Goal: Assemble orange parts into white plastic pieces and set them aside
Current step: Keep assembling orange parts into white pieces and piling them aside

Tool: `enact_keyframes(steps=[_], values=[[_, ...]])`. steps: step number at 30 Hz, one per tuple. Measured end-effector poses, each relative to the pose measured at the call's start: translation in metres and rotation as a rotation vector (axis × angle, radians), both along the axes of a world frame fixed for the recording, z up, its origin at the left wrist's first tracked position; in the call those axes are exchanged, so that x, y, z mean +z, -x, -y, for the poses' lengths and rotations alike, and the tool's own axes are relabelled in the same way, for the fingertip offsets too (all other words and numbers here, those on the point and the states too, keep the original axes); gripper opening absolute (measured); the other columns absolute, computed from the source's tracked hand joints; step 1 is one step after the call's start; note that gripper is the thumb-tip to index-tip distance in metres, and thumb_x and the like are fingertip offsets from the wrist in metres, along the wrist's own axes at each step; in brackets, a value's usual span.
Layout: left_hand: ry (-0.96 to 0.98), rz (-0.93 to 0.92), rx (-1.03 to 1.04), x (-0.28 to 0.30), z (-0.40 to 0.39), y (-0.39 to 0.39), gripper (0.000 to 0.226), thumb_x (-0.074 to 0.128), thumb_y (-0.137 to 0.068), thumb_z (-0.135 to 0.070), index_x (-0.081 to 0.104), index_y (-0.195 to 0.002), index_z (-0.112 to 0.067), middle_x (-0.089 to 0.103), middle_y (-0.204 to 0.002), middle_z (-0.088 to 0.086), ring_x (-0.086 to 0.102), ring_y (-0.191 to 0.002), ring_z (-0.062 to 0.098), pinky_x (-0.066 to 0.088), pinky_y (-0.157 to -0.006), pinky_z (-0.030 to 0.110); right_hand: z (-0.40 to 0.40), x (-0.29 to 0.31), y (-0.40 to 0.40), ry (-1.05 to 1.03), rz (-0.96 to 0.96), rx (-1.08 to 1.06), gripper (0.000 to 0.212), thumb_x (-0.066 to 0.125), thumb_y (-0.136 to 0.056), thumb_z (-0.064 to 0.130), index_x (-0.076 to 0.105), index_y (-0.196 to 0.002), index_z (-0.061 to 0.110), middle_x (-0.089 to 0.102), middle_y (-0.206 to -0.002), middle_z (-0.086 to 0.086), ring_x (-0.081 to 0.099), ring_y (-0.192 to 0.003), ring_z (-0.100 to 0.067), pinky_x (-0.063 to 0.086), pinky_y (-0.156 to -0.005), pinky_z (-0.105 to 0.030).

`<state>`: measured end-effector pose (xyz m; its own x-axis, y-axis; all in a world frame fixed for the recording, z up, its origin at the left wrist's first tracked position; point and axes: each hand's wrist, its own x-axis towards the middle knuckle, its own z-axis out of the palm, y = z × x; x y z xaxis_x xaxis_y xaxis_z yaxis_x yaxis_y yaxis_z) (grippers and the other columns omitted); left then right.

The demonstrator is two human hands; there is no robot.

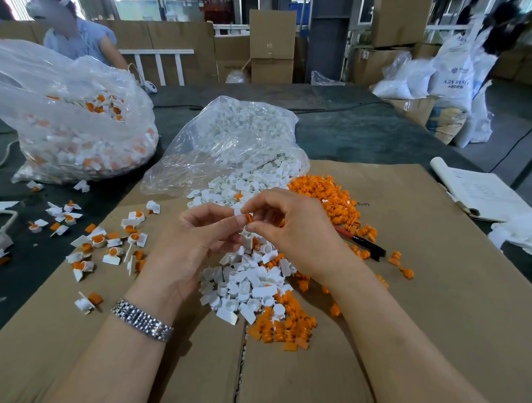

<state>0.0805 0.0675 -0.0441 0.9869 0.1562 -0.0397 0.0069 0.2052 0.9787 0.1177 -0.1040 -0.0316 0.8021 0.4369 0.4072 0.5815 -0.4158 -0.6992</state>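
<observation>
My left hand [202, 238] and my right hand [291, 226] meet above the middle of the cardboard sheet [406, 314]. My left fingertips pinch a small white plastic piece [237, 212]. My right thumb and forefinger pinch an orange part [248, 217] against it. Below the hands lies a heap of loose white pieces [249, 286]. Loose orange parts lie at its near edge [286, 327] and in a second heap [329, 195] behind my right hand. Several assembled white-and-orange pieces [110, 243] are scattered at the left.
An open clear bag of white pieces [237, 142] lies behind the heap. A larger clear bag of assembled pieces [76, 126] stands at far left. A red-and-black marker [360, 240] and a notebook [478, 189] lie at right. Another person [74, 34] stands at back left.
</observation>
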Motion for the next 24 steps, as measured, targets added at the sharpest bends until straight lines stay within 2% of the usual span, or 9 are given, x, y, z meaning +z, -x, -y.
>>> enact_keyframes(steps=[7,15,19,24], values=[[0.131,-0.043,0.005,0.0025,0.0015,-0.0006,0.007,0.080,-0.070,-0.004,0.081,-0.072,-0.010,0.074,-0.074,0.014,0.072,-0.061,0.018,0.058,-0.057,0.020,0.0000,-0.0010,-0.0010,-0.025,-0.002,0.011,0.019,0.075,-0.089,0.012,0.073,-0.107,0.018,0.061,-0.086,0.009,0.058,-0.082,-0.006,0.047,-0.076,-0.013],[0.152,0.018,0.041,0.0034,0.0054,0.0008,0.007,0.080,-0.073,-0.003,0.079,-0.078,-0.008,0.074,-0.076,0.014,0.072,-0.064,0.020,0.058,-0.059,0.021,-0.0002,-0.0038,-0.0025,-0.076,0.001,-0.011,0.022,0.077,-0.087,0.015,0.071,-0.107,0.020,0.063,-0.086,0.010,0.059,-0.079,-0.005,0.052,-0.075,-0.018],[0.184,-0.002,0.034,0.0054,0.0040,0.0001,0.012,0.080,-0.072,-0.003,0.080,-0.069,-0.015,0.075,-0.075,0.010,0.072,-0.062,0.018,0.058,-0.057,0.020,0.0040,0.0003,-0.0038,-0.131,-0.065,0.012,0.028,0.077,-0.087,0.014,0.069,-0.113,0.021,0.065,-0.089,0.009,0.061,-0.080,-0.007,0.053,-0.076,-0.024],[0.174,0.006,0.020,0.0055,0.0040,0.0003,0.013,0.079,-0.074,-0.001,0.081,-0.071,-0.014,0.075,-0.075,0.012,0.073,-0.063,0.018,0.058,-0.058,0.020,0.0080,0.0056,-0.0021,-0.129,-0.065,0.054,0.032,0.076,-0.088,0.014,0.070,-0.118,0.024,0.066,-0.094,0.007,0.062,-0.083,-0.011,0.053,-0.079,-0.030]])
